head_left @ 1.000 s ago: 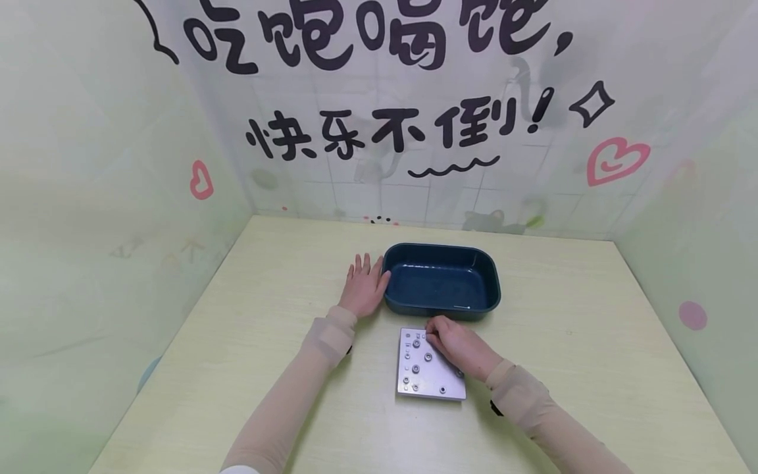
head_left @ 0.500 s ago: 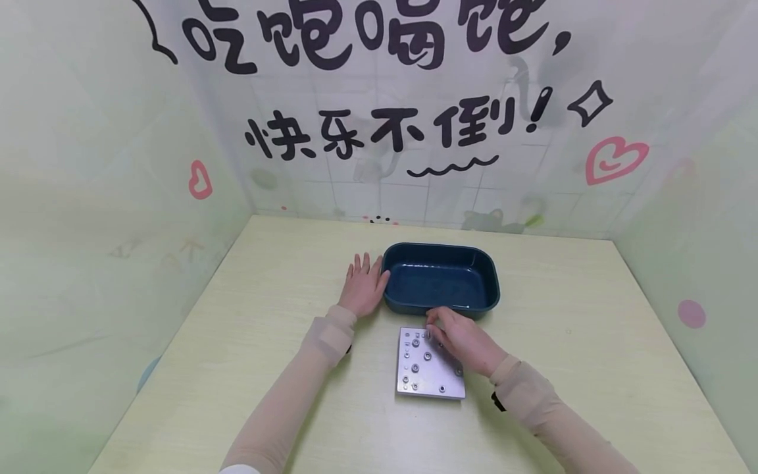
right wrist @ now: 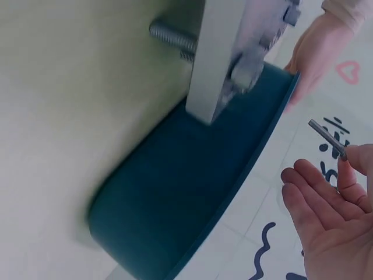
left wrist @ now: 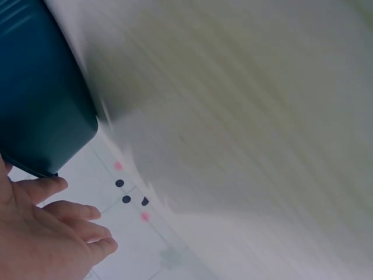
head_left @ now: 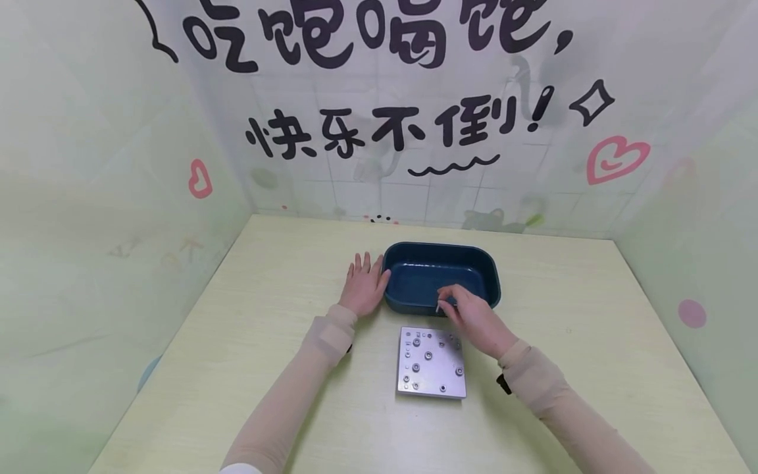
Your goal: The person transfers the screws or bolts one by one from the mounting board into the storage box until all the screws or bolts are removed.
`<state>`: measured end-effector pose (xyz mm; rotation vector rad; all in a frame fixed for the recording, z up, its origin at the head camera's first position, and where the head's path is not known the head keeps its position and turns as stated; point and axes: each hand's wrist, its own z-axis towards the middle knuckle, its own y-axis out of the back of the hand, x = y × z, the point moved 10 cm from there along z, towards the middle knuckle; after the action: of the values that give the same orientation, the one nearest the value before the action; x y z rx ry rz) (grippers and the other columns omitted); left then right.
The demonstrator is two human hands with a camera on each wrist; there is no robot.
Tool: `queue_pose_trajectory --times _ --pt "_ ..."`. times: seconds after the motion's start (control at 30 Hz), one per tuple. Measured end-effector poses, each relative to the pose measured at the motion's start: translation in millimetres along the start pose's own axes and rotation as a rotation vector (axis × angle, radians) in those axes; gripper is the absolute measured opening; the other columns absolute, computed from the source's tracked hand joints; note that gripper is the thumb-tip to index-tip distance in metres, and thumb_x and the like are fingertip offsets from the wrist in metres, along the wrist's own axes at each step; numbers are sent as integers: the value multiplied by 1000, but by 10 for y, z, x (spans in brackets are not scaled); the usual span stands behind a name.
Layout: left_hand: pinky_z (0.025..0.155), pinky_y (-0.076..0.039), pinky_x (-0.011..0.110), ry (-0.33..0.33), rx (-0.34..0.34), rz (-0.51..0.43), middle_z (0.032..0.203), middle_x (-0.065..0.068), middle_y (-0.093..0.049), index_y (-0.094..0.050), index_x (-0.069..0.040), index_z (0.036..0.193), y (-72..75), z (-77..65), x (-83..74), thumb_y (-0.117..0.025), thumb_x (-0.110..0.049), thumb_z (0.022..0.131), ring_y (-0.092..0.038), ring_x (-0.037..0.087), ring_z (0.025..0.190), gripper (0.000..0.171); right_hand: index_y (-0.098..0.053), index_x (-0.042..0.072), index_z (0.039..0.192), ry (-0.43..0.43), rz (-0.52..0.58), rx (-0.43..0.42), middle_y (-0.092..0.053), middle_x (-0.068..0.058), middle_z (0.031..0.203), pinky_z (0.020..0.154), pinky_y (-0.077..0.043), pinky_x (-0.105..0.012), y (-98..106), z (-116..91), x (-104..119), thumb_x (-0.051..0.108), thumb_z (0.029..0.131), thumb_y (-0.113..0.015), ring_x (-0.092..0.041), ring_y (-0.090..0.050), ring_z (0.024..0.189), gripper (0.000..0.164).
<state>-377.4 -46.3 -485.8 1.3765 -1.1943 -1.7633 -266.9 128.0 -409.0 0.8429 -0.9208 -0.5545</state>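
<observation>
My right hand (head_left: 478, 324) is over the near rim of the dark blue tray (head_left: 408, 308). Between thumb and index finger it pinches a small, thin metal screw (right wrist: 327, 137), while the other fingers stay extended. My left hand (head_left: 362, 289) rests with straight fingers against the tray's left end; in the left wrist view its fingers (left wrist: 78, 210) lie beside the tray's corner. A silver metal plate (head_left: 435, 375) sits in front of the tray, with several socket-head screws of different sizes in it. Threaded ends (right wrist: 172, 36) stick out under the plate in the right wrist view.
Everything stands on a pale wooden table (head_left: 308, 250). A printed wall (head_left: 355, 191) closes off the back, and side panels (head_left: 675, 289) stand left and right. The inside of the tray is partly hidden by my right hand.
My right hand has lifted off the plate's far edge and moved up and right to the tray's near rim, carrying the small screw. The left hand, tray and plate have not moved.
</observation>
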Motion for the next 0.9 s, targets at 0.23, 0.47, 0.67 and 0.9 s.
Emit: queue_pose_trajectory --times 0.23,0.47,0.67,0.9 --pt "123 -12 54 1 5 -7 160 29 -19 -32 -7 155 12 8 -9 -27 -45 107 -10 46 150 61 -58 0 108 -86 7 -7 -66 -19 120 84 -58 -40 124 104 -222 10 100 -58 -30 -68 104 12" --pt "123 -12 54 7 7 -6 160 28 -19 -32 -7 155 27 14 -12 -28 -43 107 -11 47 150 60 -57 -2 108 -114 -11 -9 -67 -20 112 78 -57 -39 109 132 -405 8 100 -56 -25 -67 91 13" --pt "123 -12 54 4 4 -9 159 29 -20 -32 -7 155 29 19 -13 -29 -43 107 -11 47 150 60 -56 -4 111 -174 -2 21 -66 -20 108 74 -55 -38 52 126 -588 7 101 -55 -22 -62 84 16" --pt "122 -12 54 3 1 -8 159 29 -21 -32 -7 154 22 23 -5 -28 -44 107 -11 47 150 61 -56 -5 107 -179 -23 14 -66 -20 103 74 -54 -40 42 140 -705 5 100 -55 -25 -62 83 12"
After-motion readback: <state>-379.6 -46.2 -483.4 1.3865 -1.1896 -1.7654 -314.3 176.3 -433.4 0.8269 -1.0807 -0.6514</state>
